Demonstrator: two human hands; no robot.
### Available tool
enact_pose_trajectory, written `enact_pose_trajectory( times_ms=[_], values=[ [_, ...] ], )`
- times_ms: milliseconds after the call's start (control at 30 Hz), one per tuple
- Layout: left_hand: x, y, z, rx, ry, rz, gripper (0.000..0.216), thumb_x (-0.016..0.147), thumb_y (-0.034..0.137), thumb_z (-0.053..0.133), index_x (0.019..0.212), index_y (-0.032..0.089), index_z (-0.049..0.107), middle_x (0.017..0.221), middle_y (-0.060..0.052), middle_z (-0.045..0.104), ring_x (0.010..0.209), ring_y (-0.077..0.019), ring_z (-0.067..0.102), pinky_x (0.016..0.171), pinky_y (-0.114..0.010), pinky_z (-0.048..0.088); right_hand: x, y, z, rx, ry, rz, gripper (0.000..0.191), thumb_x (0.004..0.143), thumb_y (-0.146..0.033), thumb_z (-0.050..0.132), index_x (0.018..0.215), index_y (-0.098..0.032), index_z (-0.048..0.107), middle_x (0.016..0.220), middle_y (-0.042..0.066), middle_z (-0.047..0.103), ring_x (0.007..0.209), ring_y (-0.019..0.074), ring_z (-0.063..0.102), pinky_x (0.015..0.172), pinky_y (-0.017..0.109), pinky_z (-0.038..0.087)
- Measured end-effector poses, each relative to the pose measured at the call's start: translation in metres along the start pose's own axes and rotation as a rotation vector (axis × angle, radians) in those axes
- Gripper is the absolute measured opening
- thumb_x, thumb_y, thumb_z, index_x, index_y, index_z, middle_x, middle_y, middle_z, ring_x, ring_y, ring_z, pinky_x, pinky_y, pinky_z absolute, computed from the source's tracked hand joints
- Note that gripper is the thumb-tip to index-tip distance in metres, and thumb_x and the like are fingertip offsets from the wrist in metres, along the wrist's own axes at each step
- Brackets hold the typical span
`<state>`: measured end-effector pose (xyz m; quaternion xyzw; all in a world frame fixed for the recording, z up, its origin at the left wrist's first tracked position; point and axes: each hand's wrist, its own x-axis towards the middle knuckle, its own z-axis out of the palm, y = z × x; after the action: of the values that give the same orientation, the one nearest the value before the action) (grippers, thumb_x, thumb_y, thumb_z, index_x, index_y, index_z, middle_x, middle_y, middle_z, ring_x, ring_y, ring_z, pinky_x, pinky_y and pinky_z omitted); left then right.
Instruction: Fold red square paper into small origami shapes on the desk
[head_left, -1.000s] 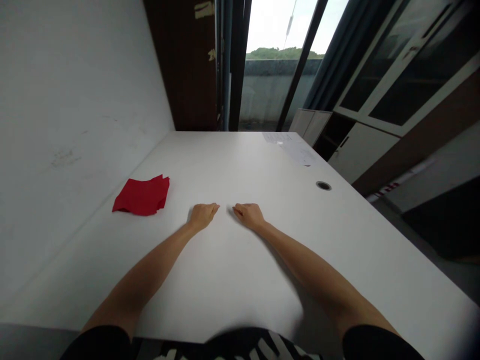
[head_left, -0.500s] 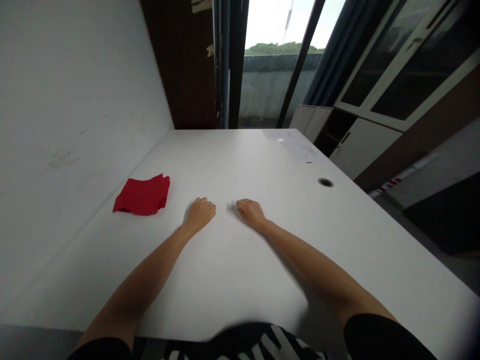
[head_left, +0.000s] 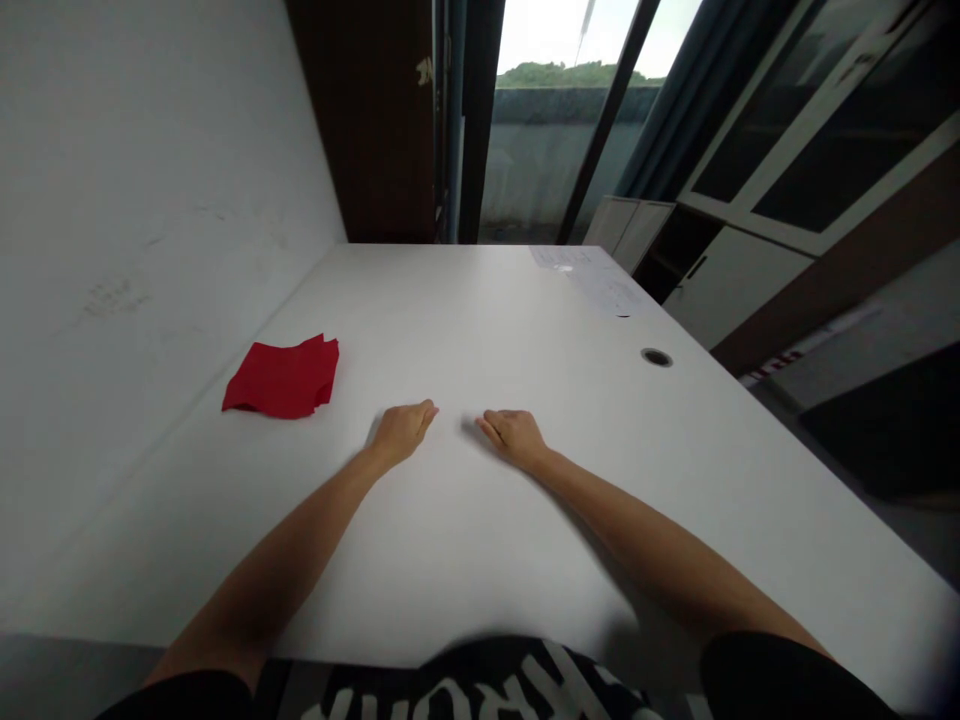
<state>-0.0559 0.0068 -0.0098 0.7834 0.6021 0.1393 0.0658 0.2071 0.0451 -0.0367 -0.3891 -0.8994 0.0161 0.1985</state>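
Both of my hands rest palm down on the white table (head_left: pixel 465 560), close together near its middle. My left hand (head_left: pixel 401 431) lies flat with its fingers pointing right and holds nothing. My right hand (head_left: pixel 514 436) lies flat with its fingers pointing left, also with nothing in it. A small gap of bare table separates the fingertips. A stack of red paper sheets (head_left: pixel 283 377) lies to the left of my left hand, apart from it, near the wall.
A white wall (head_left: pixel 135 230) runs along the table's left side. A round cable hole (head_left: pixel 656 357) and some white printed sheets (head_left: pixel 596 283) are at the far right of the table. Cabinets (head_left: pixel 750 260) and a window stand beyond.
Both hands stay in almost the same spot; their fingers have stretched out flatter from a looser curl. The head camera has shifted slightly.
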Motion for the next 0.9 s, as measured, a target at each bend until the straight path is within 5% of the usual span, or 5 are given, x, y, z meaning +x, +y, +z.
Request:
enact_pose_trajectory(
  times_ms=[133,233,400,567,900],
  values=[
    [0.003,-0.006,0.006,-0.024,0.038,0.092,0.03,0.105,0.035,0.034,0.115,0.023,0.06,0.106,-0.008,0.071,0.098,-0.0222,0.065,0.086,-0.035,0.047,0.008,0.0,0.003,-0.023,0.052,0.019,0.042,0.108,-0.041,0.034,0.09,-0.018,0.064,0.082,0.008,0.069,0.076,0.0182,0.059,0.071,0.029,0.036],
    [0.003,-0.014,0.008,0.016,0.089,0.17,0.039,0.1,0.044,0.047,0.132,0.023,0.056,0.132,-0.01,0.063,0.125,-0.0254,0.055,0.108,-0.042,0.041,0.01,-0.002,0.003,0.011,0.053,-0.04,0.036,0.107,-0.039,0.038,0.106,-0.018,0.067,0.106,0.012,0.071,0.103,0.0229,0.061,0.088,0.034,0.044],
    [0.001,-0.018,0.019,0.101,-0.005,0.215,0.07,0.098,0.063,0.041,0.156,0.025,0.034,0.166,-0.01,0.029,0.154,-0.0299,0.023,0.124,-0.051,0.019,0.0,-0.008,0.001,0.005,-0.055,-0.119,0.065,0.101,-0.06,0.042,0.151,-0.02,0.045,0.16,0.016,0.038,0.15,0.0313,0.031,0.118,0.05,0.032],
    [0.002,-0.018,0.028,0.146,-0.1,0.244,0.083,0.095,0.073,0.033,0.161,0.024,0.022,0.17,-0.01,0.014,0.157,-0.0318,0.01,0.125,-0.055,0.01,-0.005,-0.012,-0.001,-0.014,-0.224,-0.124,0.082,0.098,-0.071,0.033,0.161,-0.019,0.028,0.166,0.017,0.021,0.155,0.0341,0.021,0.123,0.056,0.021],
    [0.002,-0.018,0.028,0.166,-0.089,0.247,0.084,0.094,0.073,0.033,0.161,0.022,0.023,0.17,-0.011,0.015,0.157,-0.0305,0.01,0.126,-0.052,0.01,-0.003,-0.013,-0.002,-0.007,-0.24,-0.116,0.086,0.098,-0.072,0.03,0.161,-0.015,0.026,0.166,0.018,0.021,0.155,0.0337,0.019,0.125,0.055,0.018]
  ],
)
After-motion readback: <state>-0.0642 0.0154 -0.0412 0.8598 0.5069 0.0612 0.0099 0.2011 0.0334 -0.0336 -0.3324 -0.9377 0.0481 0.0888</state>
